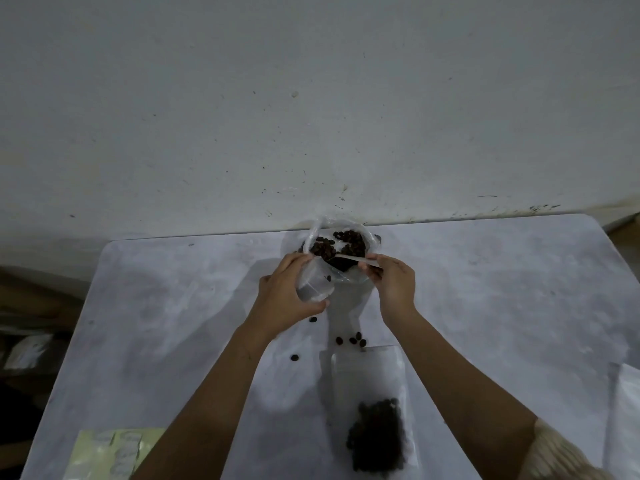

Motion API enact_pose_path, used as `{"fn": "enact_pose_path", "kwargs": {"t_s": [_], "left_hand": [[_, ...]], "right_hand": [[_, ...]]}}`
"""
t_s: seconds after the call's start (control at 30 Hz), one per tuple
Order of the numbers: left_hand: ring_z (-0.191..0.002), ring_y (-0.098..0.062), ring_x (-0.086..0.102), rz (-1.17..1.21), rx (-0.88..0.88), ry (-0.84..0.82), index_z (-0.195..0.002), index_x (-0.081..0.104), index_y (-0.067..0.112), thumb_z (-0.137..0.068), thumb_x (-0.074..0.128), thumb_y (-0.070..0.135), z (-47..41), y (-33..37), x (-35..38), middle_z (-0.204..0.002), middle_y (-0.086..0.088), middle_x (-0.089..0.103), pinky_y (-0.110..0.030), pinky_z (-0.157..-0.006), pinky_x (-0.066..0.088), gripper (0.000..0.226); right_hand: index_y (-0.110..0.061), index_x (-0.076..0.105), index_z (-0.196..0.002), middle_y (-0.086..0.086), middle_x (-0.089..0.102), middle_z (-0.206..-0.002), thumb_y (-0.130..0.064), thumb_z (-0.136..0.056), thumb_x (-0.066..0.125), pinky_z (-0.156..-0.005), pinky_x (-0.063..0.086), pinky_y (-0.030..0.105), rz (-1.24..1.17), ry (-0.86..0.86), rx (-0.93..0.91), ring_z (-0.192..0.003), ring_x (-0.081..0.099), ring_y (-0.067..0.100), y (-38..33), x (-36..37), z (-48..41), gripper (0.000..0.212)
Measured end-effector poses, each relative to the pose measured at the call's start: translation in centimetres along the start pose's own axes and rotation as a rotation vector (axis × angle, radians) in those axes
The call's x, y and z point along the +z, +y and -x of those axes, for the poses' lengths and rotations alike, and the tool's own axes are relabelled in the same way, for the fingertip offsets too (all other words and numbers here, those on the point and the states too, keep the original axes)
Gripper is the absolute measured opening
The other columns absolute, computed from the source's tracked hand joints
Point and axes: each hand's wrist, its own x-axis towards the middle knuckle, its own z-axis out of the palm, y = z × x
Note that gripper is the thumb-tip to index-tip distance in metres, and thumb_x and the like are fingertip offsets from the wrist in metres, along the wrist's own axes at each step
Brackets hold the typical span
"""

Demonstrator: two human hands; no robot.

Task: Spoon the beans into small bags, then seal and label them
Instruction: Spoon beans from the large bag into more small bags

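Note:
A clear plastic bag of dark beans [341,245] stands open at the table's far edge against the wall. My left hand [287,296] holds a small clear bag [313,284], its mouth tipped toward the beans. My right hand [393,280] pinches the handle of a pale spoon [355,259] whose bowl lies over the beans. A filled small bag [375,407] lies flat on the table near me, dark beans gathered in its lower half. Several loose beans [351,339] are scattered between the two bags.
The white table [173,306] butts against a white wall. A yellowish sheet of labels [110,452] lies at the near left corner. Another white bag [627,403] lies at the right edge. Dark clutter sits on the floor to the left.

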Motion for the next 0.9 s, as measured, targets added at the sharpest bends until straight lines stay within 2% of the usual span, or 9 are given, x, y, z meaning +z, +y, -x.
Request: {"fn": "enact_pose_path", "kwargs": {"t_s": [0.1, 0.2, 0.37, 0.53, 0.7, 0.8, 0.9], "left_hand": [[-0.117, 0.003, 0.037, 0.007, -0.010, 0.017, -0.138, 0.038, 0.030, -0.068, 0.078, 0.041, 0.2, 0.3, -0.1, -0.136, 0.018, 0.035, -0.032, -0.103, 0.026, 0.081], [-0.116, 0.002, 0.039, 0.010, -0.017, 0.032, -0.137, 0.039, 0.029, -0.068, 0.079, 0.040, 0.3, 0.2, -0.1, -0.133, 0.018, 0.036, -0.038, -0.105, 0.031, 0.080], [-0.122, -0.005, 0.041, -0.007, -0.028, 0.037, -0.138, 0.037, 0.030, -0.068, 0.079, 0.041, 0.4, 0.4, 0.1, -0.135, 0.017, 0.035, -0.035, -0.103, 0.029, 0.082], [-0.124, -0.007, 0.038, -0.028, -0.033, 0.031, -0.140, 0.035, 0.028, -0.068, 0.079, 0.040, 0.3, 0.8, 0.3, -0.138, 0.013, 0.034, -0.030, -0.099, 0.024, 0.085], [-0.125, -0.009, 0.038, -0.035, -0.029, 0.011, -0.141, 0.034, 0.029, -0.067, 0.079, 0.044, 0.1, 1.0, 0.2, -0.140, 0.012, 0.032, -0.037, -0.103, 0.027, 0.088], [-0.124, -0.009, 0.039, -0.022, -0.022, 0.005, -0.140, 0.035, 0.029, -0.065, 0.081, 0.044, 0.1, 0.9, 0.2, -0.139, 0.013, 0.033, -0.036, -0.102, 0.027, 0.088], [-0.123, -0.008, 0.039, -0.021, -0.017, 0.004, -0.139, 0.035, 0.029, -0.066, 0.081, 0.043, 0.0, 0.8, 0.1, -0.138, 0.014, 0.034, -0.034, -0.100, 0.026, 0.087]], "right_hand": [[0.002, 0.067, -0.084, 0.010, 0.068, -0.075, 0.002, -0.092, 0.046, -0.067, 0.056, 0.017, -0.030, 0.005, -0.041, -0.066, 0.067, 0.016, -0.5, -0.6, 0.4, 0.022], [-0.002, 0.066, -0.078, 0.010, 0.067, -0.074, 0.000, -0.093, 0.046, -0.066, 0.056, 0.018, -0.043, 0.020, -0.102, -0.063, 0.067, 0.017, -1.2, -1.5, 0.8, 0.025], [0.002, 0.066, -0.084, 0.011, 0.065, -0.077, -0.001, -0.092, 0.045, -0.063, 0.054, 0.019, -0.012, 0.026, -0.192, -0.062, 0.064, 0.019, -2.7, -3.2, 1.6, 0.023], [0.002, 0.066, -0.082, 0.014, 0.065, -0.078, 0.001, -0.091, 0.045, -0.059, 0.054, 0.021, 0.086, -0.051, -0.280, -0.057, 0.064, 0.018, -3.8, -4.1, 2.9, 0.023], [-0.001, 0.068, -0.079, 0.012, 0.067, -0.077, 0.003, -0.092, 0.044, -0.061, 0.053, 0.024, 0.212, -0.227, -0.352, -0.062, 0.064, 0.024, -3.4, -3.8, 3.7, 0.027], [-0.005, 0.069, -0.073, 0.008, 0.069, -0.073, 0.006, -0.090, 0.044, -0.062, 0.052, 0.024, 0.183, -0.273, -0.371, -0.063, 0.063, 0.023, -3.4, -3.9, 3.7, 0.032], [-0.012, 0.072, -0.064, 0.002, 0.069, -0.068, 0.007, -0.089, 0.044, -0.061, 0.053, 0.023, 0.075, -0.224, -0.359, -0.060, 0.063, 0.020, -3.6, -4.5, 3.4, 0.042]]}}
